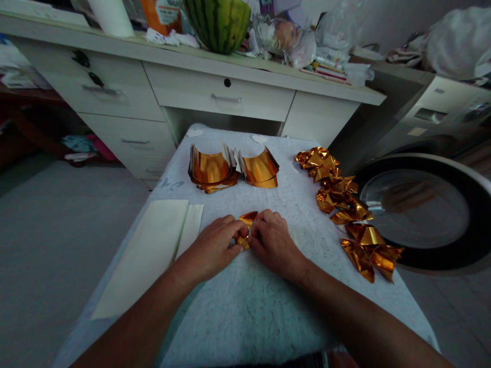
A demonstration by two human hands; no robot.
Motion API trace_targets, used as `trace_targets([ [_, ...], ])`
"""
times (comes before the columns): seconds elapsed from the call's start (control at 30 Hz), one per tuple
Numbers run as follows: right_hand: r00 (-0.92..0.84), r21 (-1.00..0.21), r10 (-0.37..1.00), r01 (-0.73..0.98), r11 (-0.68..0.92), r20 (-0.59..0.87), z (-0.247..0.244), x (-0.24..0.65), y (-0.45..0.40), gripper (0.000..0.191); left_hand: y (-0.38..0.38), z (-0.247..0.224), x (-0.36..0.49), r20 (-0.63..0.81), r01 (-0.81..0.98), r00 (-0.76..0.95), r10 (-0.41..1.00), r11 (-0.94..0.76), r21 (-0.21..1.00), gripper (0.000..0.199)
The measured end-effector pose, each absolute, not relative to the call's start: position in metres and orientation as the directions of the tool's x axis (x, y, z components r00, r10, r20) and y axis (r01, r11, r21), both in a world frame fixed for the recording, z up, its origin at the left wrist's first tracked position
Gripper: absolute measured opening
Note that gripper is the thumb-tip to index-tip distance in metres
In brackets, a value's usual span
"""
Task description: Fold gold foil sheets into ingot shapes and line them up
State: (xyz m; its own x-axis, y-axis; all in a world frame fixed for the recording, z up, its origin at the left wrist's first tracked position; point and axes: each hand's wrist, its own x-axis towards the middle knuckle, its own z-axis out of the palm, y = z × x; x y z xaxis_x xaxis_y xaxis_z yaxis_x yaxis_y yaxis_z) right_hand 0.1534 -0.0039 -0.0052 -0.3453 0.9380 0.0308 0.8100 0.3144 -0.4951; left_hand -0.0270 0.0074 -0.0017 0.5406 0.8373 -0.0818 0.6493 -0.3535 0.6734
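Observation:
Between my two hands, low over the cloth-covered table (pixel 245 306), is a small piece of gold foil paper (pixel 248 219), partly hidden by my fingers. My left hand (pixel 220 237) pinches its left side with thumb and fingers. From the right, my right hand (pixel 274 240) closes on the same piece, fingertips curled. Just beyond them stand two curved stacks of gold foil sheets, a left stack (pixel 210 167) and a right stack (pixel 261 168), with pale backs showing. A row of folded gold foil pieces (pixel 337 197) lies along the table's right edge.
Pale paper sheets (pixel 143 250) lie at the table's left. Behind stands a white drawer cabinet (pixel 230 97) carrying a cut watermelon (pixel 218 23), a glass bowl (pixel 278 36) and a white roll (pixel 112 16). At right, a washing machine's round door (pixel 418 209) hangs open against the table's side.

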Motion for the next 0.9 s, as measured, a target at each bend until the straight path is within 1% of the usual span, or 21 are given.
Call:
trace_targets([
  [0.17, -0.345, -0.466, 0.938, 0.826, 0.317, 0.026, -0.005, 0.153, -0.004, 0.002, 0.006, 0.001, -0.026, -0.079, 0.647, 0.533, 0.842, -0.346, 0.679, 0.012],
  [0.33, -0.350, -0.439, 0.937, 0.838, 0.323, 0.021, -0.003, 0.153, -0.004, 0.002, 0.007, 0.001, -0.026, -0.076, 0.636, 0.536, 0.841, -0.343, 0.691, 0.007],
  [0.5, -0.385, -0.427, 0.923, 0.830, 0.357, 0.023, 0.000, 0.154, -0.006, 0.016, 0.007, -0.002, -0.025, -0.086, 0.658, 0.519, 0.850, -0.333, 0.675, 0.008],
  [0.63, -0.387, -0.411, 0.922, 0.838, 0.359, 0.015, 0.000, 0.154, -0.006, 0.015, 0.007, -0.004, -0.026, -0.088, 0.664, 0.520, 0.850, -0.338, 0.667, 0.009],
  [0.77, -0.409, -0.450, 0.912, 0.810, 0.377, 0.028, -0.001, 0.158, -0.004, 0.014, 0.008, -0.004, -0.027, -0.076, 0.656, 0.530, 0.845, -0.352, 0.668, 0.009],
  [0.9, -0.453, -0.498, 0.891, 0.766, 0.406, 0.029, -0.001, 0.165, -0.001, 0.027, 0.008, -0.001, -0.026, -0.089, 0.660, 0.532, 0.842, -0.346, 0.666, 0.012],
])
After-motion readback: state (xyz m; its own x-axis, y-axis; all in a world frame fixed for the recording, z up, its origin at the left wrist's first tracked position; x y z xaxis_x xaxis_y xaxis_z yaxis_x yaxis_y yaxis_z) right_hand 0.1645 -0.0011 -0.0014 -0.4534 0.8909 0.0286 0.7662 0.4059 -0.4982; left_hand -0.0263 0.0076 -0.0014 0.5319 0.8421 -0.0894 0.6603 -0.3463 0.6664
